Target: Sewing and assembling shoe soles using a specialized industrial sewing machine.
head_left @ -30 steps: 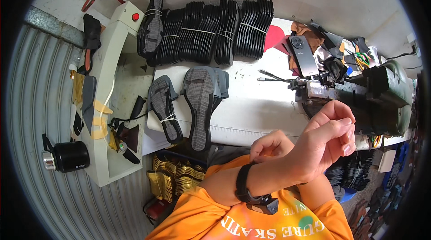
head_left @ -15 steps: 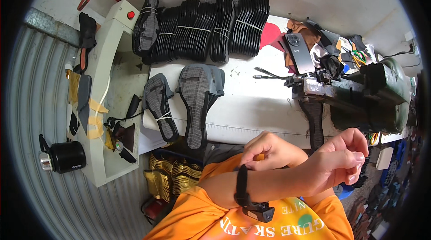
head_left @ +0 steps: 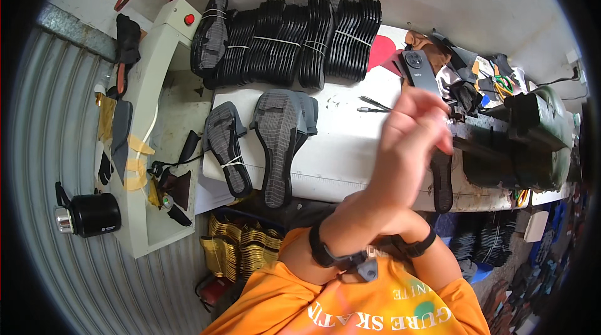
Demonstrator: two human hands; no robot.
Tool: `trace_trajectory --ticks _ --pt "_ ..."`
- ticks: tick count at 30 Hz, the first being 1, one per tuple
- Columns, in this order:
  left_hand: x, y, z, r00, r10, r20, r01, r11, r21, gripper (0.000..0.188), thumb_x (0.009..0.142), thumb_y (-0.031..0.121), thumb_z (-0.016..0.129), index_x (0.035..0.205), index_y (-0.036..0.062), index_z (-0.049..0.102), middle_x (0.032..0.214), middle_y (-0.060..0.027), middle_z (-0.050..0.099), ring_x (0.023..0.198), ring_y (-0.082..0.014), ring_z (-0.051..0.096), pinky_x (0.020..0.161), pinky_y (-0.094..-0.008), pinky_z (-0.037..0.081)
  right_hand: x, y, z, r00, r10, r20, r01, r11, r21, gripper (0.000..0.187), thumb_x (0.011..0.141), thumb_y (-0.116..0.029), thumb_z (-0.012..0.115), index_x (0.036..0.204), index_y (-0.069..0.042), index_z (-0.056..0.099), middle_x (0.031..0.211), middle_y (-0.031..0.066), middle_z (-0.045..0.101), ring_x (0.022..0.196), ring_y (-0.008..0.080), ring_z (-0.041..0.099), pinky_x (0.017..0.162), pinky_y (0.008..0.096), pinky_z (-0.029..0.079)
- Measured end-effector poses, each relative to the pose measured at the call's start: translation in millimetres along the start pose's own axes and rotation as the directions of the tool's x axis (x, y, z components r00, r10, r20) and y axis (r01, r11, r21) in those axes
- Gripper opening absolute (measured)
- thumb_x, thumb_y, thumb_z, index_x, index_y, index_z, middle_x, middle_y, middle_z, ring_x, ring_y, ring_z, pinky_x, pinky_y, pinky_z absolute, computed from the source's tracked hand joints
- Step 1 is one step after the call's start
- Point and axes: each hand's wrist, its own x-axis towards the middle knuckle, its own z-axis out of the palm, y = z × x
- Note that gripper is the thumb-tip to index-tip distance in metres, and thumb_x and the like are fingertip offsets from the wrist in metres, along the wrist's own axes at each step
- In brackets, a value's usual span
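Observation:
My left hand (head_left: 412, 134) is raised over the right part of the worktable, smeared by motion, its fingers bent near the phone (head_left: 423, 72) and the head of the green machine (head_left: 526, 141). A black strap with a small camera (head_left: 341, 257) circles my left forearm. My right forearm (head_left: 438, 263), also with a black strap (head_left: 418, 246), passes beneath the left one, which hides the fingers of my right hand. A dark sole-shaped piece (head_left: 442, 188) lies under the machine's head. Left of my hands lie a larger grey patterned sole (head_left: 275, 147) and a smaller banded one (head_left: 225, 150).
Banded stacks of black soles (head_left: 269, 47) stand along the table's back. Scraps (head_left: 463, 66) and cables (head_left: 374, 109) lie farther right. A pale machine frame (head_left: 159, 41) with a red button, a black flask (head_left: 94, 215) and gold-coloured stacked pieces (head_left: 244, 244) are at the left.
My left hand has swung up and away from my body, over the table. My right hand, which was at the left forearm's strap, has slipped out of sight beneath that arm.

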Motion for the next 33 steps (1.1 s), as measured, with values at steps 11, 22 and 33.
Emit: trace_trajectory --ticks 11,22,33 --pt "25.2 66.0 -54.3 0.752 0.642 -0.147 -0.526 0.72 0.452 0.009 0.096 0.005 0.057 0.105 0.0026 0.056 0.084 -0.0034 0.058 0.075 -0.0095 0.054 0.072 -0.0251 0.045 -11.4 -43.5 36.0 0.984 -0.09 -0.154 0.144 0.911 0.386 0.068 0.091 -0.018 0.078 0.146 0.005 0.046 0.129 0.0128 0.063 0.121 0.0191 0.06 0.101 0.0373 0.05" --pt "42.9 68.4 -77.7 0.541 0.781 0.311 -0.557 0.056 0.828 0.009 0.101 0.004 0.056 0.108 -0.0012 0.056 0.085 -0.0043 0.058 0.07 -0.0077 0.054 0.065 -0.0225 0.047 -13.3 -63.4 57.2 0.968 0.064 -0.244 -0.039 0.994 0.106 0.053 0.095 -0.018 0.074 0.136 0.01 0.056 0.083 -0.0002 0.067 0.076 0.0033 0.06 0.067 0.0215 0.053" --pt "26.1 80.8 -57.0 0.859 0.46 -0.226 -0.399 0.877 0.269 0.009 0.098 0.011 0.06 0.104 0.0046 0.059 0.079 -0.0017 0.054 0.068 -0.0142 0.05 0.069 -0.0329 0.045 -11.9 -69.0 52.6 0.982 -0.018 -0.187 0.008 0.998 -0.056 0.041 0.095 -0.019 0.073 0.126 0.006 0.062 0.083 0.003 0.068 0.074 0.0051 0.061 0.066 0.022 0.052"
